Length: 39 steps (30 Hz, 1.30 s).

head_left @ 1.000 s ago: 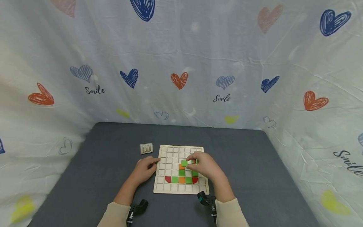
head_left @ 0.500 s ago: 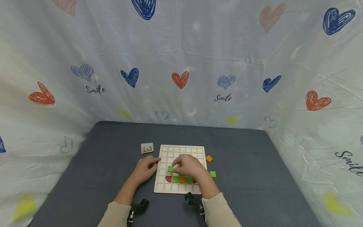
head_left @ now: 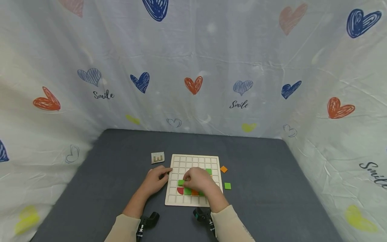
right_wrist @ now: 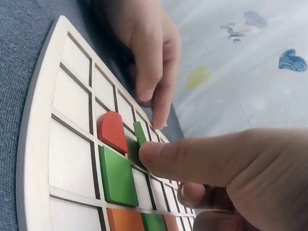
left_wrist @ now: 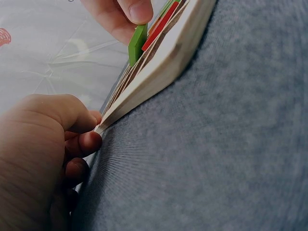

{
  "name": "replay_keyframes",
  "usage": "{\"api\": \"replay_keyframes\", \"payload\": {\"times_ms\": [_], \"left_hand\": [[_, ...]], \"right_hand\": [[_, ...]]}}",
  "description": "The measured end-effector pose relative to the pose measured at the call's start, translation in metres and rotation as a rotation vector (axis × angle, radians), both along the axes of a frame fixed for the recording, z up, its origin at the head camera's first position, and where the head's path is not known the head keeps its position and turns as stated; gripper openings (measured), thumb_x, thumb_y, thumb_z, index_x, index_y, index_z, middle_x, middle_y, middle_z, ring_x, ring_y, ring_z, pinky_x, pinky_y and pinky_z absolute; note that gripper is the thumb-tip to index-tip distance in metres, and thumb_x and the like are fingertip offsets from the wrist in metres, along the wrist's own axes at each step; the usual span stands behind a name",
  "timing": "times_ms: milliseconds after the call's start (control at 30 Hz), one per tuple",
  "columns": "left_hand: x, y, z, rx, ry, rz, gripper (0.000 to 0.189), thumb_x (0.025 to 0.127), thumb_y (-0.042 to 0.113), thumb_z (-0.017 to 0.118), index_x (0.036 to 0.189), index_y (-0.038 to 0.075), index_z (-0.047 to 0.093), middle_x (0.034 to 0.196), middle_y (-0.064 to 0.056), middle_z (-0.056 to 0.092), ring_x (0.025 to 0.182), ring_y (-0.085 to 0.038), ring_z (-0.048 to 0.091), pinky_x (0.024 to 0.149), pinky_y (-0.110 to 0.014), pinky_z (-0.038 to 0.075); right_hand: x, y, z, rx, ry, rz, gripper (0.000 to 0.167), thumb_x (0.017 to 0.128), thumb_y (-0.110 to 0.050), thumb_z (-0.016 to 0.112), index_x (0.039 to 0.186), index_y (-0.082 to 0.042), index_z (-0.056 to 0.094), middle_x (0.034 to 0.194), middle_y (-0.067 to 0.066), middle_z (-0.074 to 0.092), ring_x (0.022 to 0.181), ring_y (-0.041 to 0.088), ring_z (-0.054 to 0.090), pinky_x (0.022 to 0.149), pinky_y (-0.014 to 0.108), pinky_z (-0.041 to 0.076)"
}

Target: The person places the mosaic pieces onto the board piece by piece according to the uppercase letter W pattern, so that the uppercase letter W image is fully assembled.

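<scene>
A light wooden grid board (head_left: 174,200) lies on the dark table, with several coloured tiles set in its squares. My left hand (head_left: 153,180) grips the board's left edge between thumb and index finger. Over the left part of the board, my right hand (head_left: 198,179) pinches a green square tile (left_wrist: 137,45), which stands tilted above a square in the left wrist view. Just nearer to me sits a red rounded tile (right_wrist: 112,130), followed by a green tile (right_wrist: 118,175) and an orange one (right_wrist: 124,220). My right hand hides part of the board's middle in the head view.
A small printed card (head_left: 158,157) lies beyond the board's left corner. Off its right edge are a loose orange tile (head_left: 223,169) and a loose green tile (head_left: 227,186). A heart-printed curtain (head_left: 211,111) hangs behind the table.
My right hand has carried the green tile left across the board and lowered it towards a square behind the red tile. The left hand keeps its grip on the edge.
</scene>
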<state>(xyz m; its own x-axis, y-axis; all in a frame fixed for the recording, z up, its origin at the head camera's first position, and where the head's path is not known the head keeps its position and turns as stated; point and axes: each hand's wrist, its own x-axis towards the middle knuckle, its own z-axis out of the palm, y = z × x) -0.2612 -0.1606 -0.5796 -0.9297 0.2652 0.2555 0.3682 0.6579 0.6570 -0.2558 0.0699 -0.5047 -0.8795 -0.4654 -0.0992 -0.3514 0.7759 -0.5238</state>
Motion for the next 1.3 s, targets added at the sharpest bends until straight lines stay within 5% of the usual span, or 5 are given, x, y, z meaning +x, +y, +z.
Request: {"api": "replay_keyframes", "payload": {"times_ms": [300, 1000, 1300], "left_hand": [[0.001, 0.0, 0.001, -0.001, 0.004, 0.007, 0.031, 0.1, 0.01, 0.061, 0.127, 0.013, 0.075, 0.081, 0.013, 0.051, 0.065, -0.006, 0.042, 0.078, -0.039, 0.031], [0.001, 0.001, 0.0, 0.003, 0.003, 0.008, 0.031, 0.1, 0.008, 0.061, 0.127, 0.013, 0.075, 0.079, 0.013, 0.05, 0.064, -0.006, 0.041, 0.076, -0.038, 0.032], [0.0, 0.002, 0.0, -0.001, 0.011, 0.01, 0.031, 0.099, 0.008, 0.062, 0.127, 0.012, 0.075, 0.08, 0.013, 0.051, 0.064, -0.006, 0.042, 0.071, -0.034, 0.035]], "right_hand": [[-0.001, -0.003, -0.002, 0.037, 0.011, -0.048, 0.014, 0.081, -0.025, 0.088, 0.093, -0.018, 0.084, 0.091, -0.009, 0.074, 0.071, 0.004, 0.058, 0.066, 0.027, 0.049], [0.004, -0.003, -0.009, 0.026, 0.029, -0.079, 0.013, 0.085, -0.025, 0.084, 0.098, -0.023, 0.085, 0.096, -0.009, 0.075, 0.073, 0.003, 0.058, 0.067, 0.027, 0.048], [0.007, -0.005, -0.012, -0.009, 0.076, -0.088, 0.014, 0.085, -0.02, 0.083, 0.099, -0.02, 0.084, 0.083, -0.009, 0.069, 0.064, 0.007, 0.051, 0.059, 0.028, 0.044]]}}
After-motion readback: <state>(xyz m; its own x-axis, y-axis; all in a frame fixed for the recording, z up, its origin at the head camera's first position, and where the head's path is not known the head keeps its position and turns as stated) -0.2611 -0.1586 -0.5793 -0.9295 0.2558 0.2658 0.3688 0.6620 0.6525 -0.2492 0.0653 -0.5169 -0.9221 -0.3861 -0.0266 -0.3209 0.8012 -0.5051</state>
